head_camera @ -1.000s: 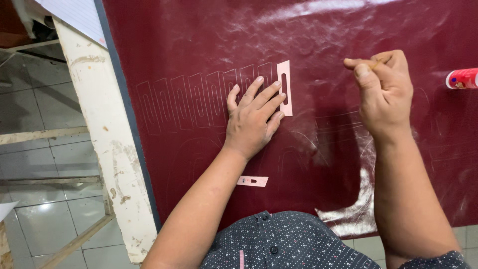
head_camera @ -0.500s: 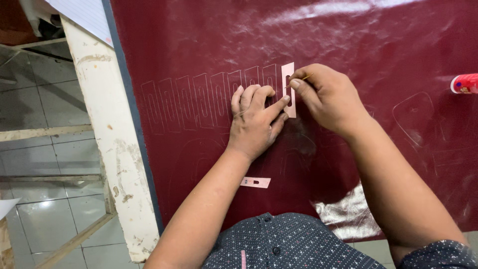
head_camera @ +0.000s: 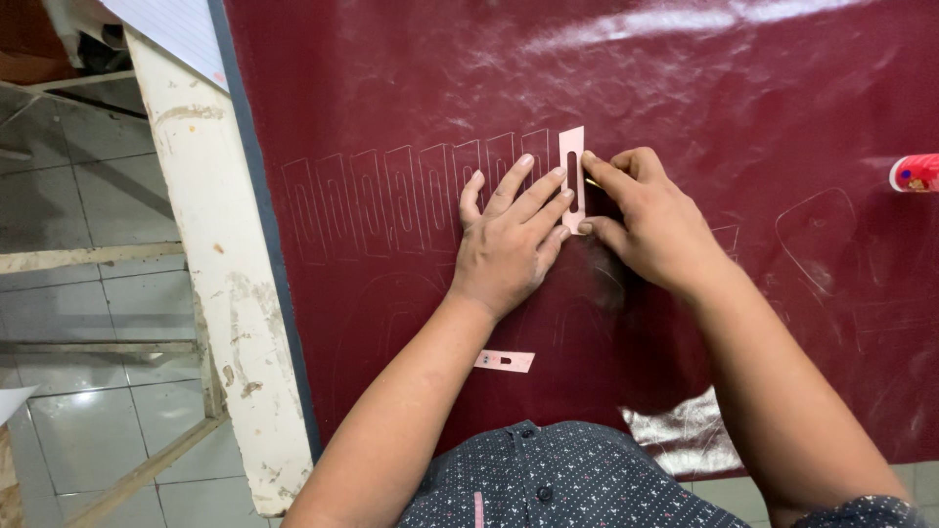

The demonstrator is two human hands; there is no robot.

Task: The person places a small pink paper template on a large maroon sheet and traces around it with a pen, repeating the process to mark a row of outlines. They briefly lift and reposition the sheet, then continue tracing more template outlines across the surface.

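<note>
A large dark red sheet [head_camera: 606, 88] of leather-like material covers the table. My left hand [head_camera: 509, 244] lies flat on it, its fingertips pressing a narrow pink slotted template [head_camera: 570, 166] against the sheet. My right hand [head_camera: 650, 220] is pinched on a thin marking tool whose tip meets the template's right edge; the tool itself is mostly hidden by the fingers. A row of several traced outlines [head_camera: 411, 200] of the same shape runs to the left of the template.
A small pink template piece [head_camera: 505, 361] lies near the sheet's front edge. A red and white cylinder [head_camera: 915, 173] sits at the far right. A worn white table frame [head_camera: 210, 254] runs down the left, with tiled floor [head_camera: 78, 293] beyond. A crumpled silvery scrap [head_camera: 685, 435] lies at the front.
My right hand came down from the upper right to the template's right edge. My left hand has stayed on the template.
</note>
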